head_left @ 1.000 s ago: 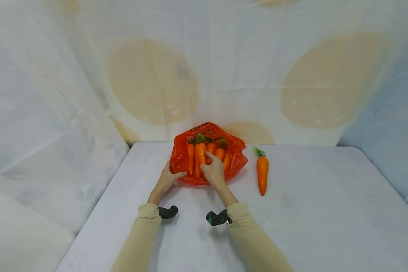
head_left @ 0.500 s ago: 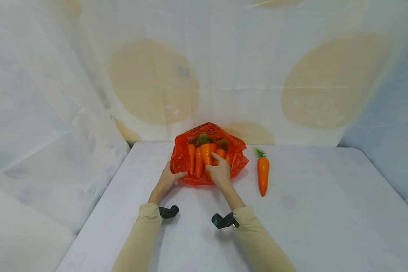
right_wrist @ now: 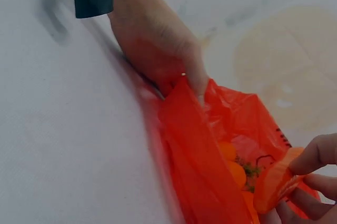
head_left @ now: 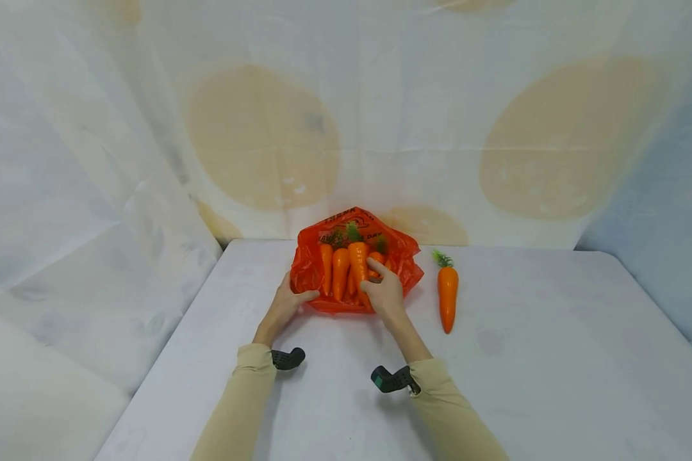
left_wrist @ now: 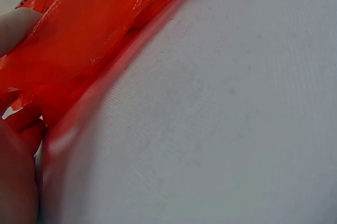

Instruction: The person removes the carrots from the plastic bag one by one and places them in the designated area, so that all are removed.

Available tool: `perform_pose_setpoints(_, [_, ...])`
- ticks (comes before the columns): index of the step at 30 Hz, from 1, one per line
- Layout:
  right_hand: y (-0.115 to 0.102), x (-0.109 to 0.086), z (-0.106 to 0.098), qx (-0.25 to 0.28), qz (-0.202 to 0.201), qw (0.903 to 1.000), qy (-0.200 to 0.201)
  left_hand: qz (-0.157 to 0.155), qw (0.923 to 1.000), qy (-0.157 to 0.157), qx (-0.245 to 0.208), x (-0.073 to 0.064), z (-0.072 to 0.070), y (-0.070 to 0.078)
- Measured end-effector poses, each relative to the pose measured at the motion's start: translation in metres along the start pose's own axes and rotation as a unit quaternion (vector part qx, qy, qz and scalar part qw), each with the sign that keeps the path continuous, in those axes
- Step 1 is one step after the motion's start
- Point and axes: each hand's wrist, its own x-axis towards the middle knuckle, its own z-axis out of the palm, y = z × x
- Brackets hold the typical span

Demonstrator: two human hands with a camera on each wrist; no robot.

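A red plastic bag with black lettering lies with its mouth facing me in the head view. Several orange carrots with green tops are inside it. My left hand grips the bag's left edge, thumb over the rim; in the left wrist view the red film passes between thumb and fingers. Inside the mouth, my right hand pinches one carrot between thumb and fingers. The right wrist view shows this carrot close up. Parts of the other carrots are hidden behind it and the hand.
A single carrot lies on the white table, to the right of the bag. Pale cloth with tan patches hangs right behind the table. Each wrist carries a dark camera mount.
My right hand has shifted to the right inside the bag, taking the pinched carrot with it. More of the carrots on the left now show. My left hand keeps its place on the edge.
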Motion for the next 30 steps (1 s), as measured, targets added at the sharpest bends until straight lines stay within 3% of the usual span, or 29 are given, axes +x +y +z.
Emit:
perform_pose_setpoints(9, [-0.002,0.0,-0.026,0.04,0.017,0.9985,-0.033,0.001,1.0,0.002,-0.004,0.0,0.001,0.0])
perform_pose_setpoints(15, [0.0,-0.003,-0.045,0.031,0.014,0.9989,-0.031,0.003,1.0,0.0,-0.004,0.001,0.002,0.001])
perform_pose_setpoints(30, [0.009,-0.017,-0.067,0.015,0.003,0.9995,-0.027,-0.009,0.9999,0.002,-0.007,0.0,0.001,0.003])
